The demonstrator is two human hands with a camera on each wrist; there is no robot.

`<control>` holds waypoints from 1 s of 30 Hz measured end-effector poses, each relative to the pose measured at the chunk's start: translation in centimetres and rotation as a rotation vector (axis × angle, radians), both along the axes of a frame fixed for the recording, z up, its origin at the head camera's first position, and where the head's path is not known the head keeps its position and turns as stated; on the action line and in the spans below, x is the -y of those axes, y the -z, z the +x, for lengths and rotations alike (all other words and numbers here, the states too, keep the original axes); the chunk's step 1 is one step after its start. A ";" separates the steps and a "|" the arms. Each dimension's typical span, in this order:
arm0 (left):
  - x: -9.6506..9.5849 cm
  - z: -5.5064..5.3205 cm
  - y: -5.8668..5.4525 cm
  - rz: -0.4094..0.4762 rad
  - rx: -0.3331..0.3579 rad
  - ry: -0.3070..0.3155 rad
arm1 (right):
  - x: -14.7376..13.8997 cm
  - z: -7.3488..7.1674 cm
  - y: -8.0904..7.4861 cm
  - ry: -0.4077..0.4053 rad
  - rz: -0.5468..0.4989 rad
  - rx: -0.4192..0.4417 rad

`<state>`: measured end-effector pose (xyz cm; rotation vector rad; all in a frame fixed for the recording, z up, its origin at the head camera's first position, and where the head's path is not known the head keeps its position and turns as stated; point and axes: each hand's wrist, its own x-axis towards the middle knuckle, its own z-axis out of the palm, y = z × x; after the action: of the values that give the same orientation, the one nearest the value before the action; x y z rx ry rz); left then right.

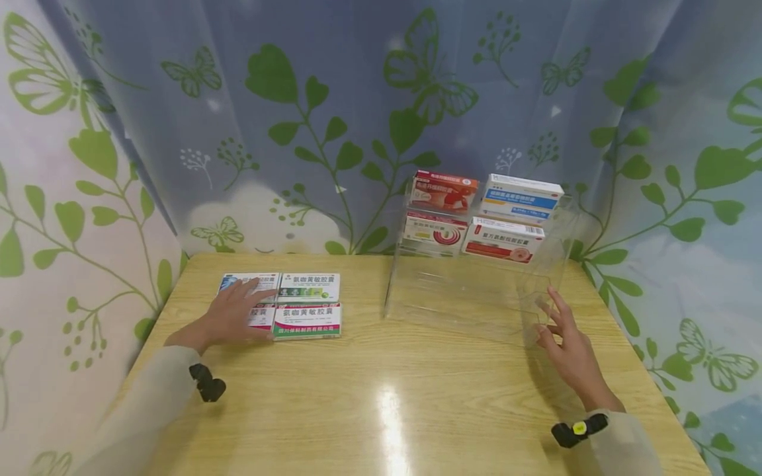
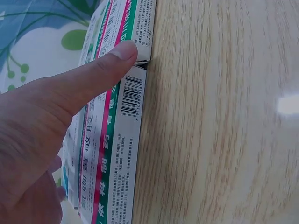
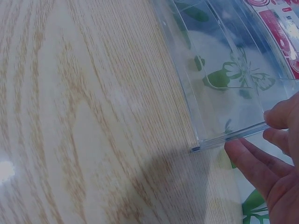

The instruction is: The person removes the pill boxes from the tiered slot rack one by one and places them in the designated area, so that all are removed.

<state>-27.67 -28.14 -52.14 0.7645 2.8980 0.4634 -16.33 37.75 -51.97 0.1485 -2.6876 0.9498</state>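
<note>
Several flat medicine boxes (image 1: 307,321) lie in a two-row block at the left of the table. My left hand (image 1: 235,314) is spread over the block's left boxes, partly hiding them. In the left wrist view, its straight thumb (image 2: 100,70) reaches to the front edge, near where two pink-and-green-striped boxes (image 2: 112,154) meet. A clear plastic stepped display stand (image 1: 464,297) is at the right, with medicine boxes on its two upper tiers. At the stand's right side, my right hand (image 1: 571,357) has its fingertips (image 3: 234,147) right at the side panel's edge, fingers loosely extended.
On the stand's top tier are a red box (image 1: 445,192) and a blue-and-white box (image 1: 522,197). Below them sit a white box with red rings (image 1: 434,231) and a white-and-red box (image 1: 504,239). A patterned curtain (image 1: 357,132) hangs behind the wooden table (image 1: 333,410).
</note>
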 end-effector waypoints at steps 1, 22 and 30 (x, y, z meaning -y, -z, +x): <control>0.0 0.0 -0.1 -0.010 0.020 -0.010 | 0.0 0.0 0.0 0.000 0.001 0.000; -8.0 -2.3 -6.1 0.283 -0.005 0.009 | -0.2 -0.1 0.1 -0.011 -0.014 0.011; -14.1 -4.4 -9.7 0.361 -0.101 0.065 | -0.3 -0.2 0.3 -0.012 -0.024 0.008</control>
<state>-32.10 -14.01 -42.47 0.9500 2.9050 0.9850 -16.49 38.04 -52.27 0.1560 -2.6845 0.9886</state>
